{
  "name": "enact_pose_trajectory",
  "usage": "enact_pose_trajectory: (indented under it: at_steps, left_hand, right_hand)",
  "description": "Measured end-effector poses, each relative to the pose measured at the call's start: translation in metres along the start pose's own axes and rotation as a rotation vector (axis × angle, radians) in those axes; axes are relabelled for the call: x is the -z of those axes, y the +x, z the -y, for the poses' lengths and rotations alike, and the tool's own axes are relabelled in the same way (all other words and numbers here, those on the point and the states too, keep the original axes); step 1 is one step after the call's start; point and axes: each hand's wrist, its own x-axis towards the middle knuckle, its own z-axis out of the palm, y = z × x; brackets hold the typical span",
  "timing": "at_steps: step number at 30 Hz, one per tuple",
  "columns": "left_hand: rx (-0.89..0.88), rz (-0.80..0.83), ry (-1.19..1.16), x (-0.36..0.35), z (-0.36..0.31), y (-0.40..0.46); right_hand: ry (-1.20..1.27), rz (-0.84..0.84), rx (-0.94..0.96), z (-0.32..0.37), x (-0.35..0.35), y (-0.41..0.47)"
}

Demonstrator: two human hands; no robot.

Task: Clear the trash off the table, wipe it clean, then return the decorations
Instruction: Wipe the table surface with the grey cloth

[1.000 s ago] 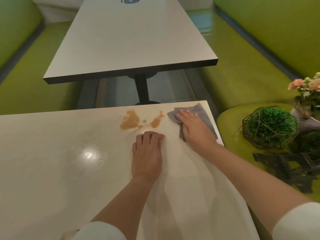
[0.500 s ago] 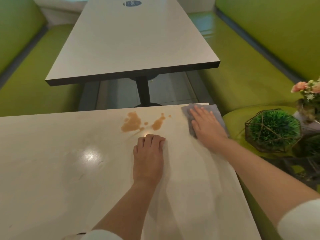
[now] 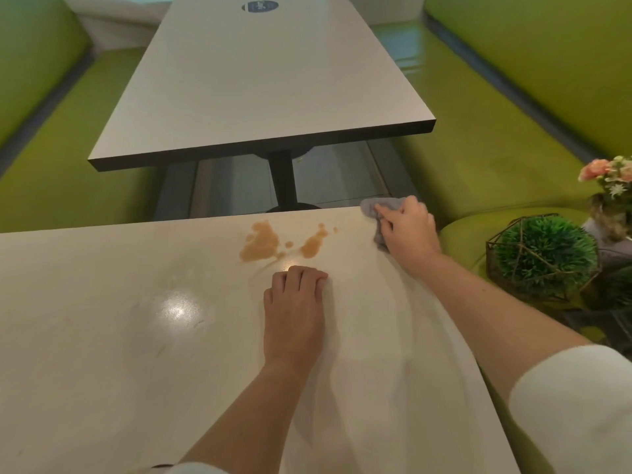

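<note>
The right hand (image 3: 407, 230) has bunched the grey cloth (image 3: 379, 213) in its grip at the worktop's (image 3: 102, 336) far right corner (left hand (image 3: 294, 316), fingers curled, empty), brown spill (image 3: 263, 241) still unwiped.

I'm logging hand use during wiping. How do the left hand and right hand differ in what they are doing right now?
The right hand grips the bunched grey cloth; the left hand holds nothing. The right hand sits at the table far right corner, right of the brown spill; the left hand rests nearer, just in front of the spill. The right hand's fingers wrap the cloth; the left hand's curl under, knuckles up. Both contact the same table.
</note>
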Motion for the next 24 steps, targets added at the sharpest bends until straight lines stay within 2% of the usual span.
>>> enact_pose_trajectory:
  at_steps: [1, 5, 7, 10, 11, 13, 16, 17, 19, 21, 22, 24]
  left_hand:
    - [0.002, 0.002, -0.001, 0.000, 0.000, 0.000]
    - [0.014, 0.018, -0.001, 0.000, -0.001, 0.000]
    - [0.023, 0.023, -0.015, 0.000, -0.001, 0.001]
    - [0.016, 0.034, -0.015, 0.002, -0.002, 0.000]
    - [0.014, 0.032, -0.013, 0.002, -0.001, 0.001]
    - [0.012, 0.019, -0.016, 0.001, -0.001, 0.000]
    - [-0.002, 0.004, -0.006, 0.001, -0.001, 0.000]
    - [-0.003, 0.004, -0.007, 0.001, -0.002, 0.000]
    - [0.008, 0.019, -0.015, 0.001, -0.001, 0.001]
    - [0.015, 0.030, -0.008, 0.000, -0.001, 0.000]
    - [0.015, 0.031, -0.005, 0.001, -0.001, 0.000]
    - [0.015, 0.026, -0.009, 0.001, -0.001, 0.000]
  right_hand:
    - [0.021, 0.033, 0.016, 0.011, -0.003, -0.004]
    - [0.126, 0.029, 0.321, 0.025, -0.004, -0.035]
    - [0.190, 0.044, 0.220, 0.017, 0.002, -0.027]
    - [0.210, 0.000, -0.115, 0.018, 0.002, -0.004]
    - [0.223, -0.015, -0.149, 0.025, -0.001, -0.002]
    - [0.258, 0.050, -0.082, 0.042, -0.001, -0.013]
    - [0.332, 0.117, 0.140, 0.041, 0.000, -0.042]
    - [0.320, 0.097, 0.150, 0.034, 0.001, -0.043]
    - [0.281, 0.066, 0.052, 0.024, -0.003, -0.027]
    - [0.378, 0.060, -0.108, 0.025, -0.008, -0.005]
    - [0.434, 0.035, -0.128, 0.031, -0.011, 0.000]
    - [0.388, 0.037, -0.019, 0.048, -0.015, -0.004]
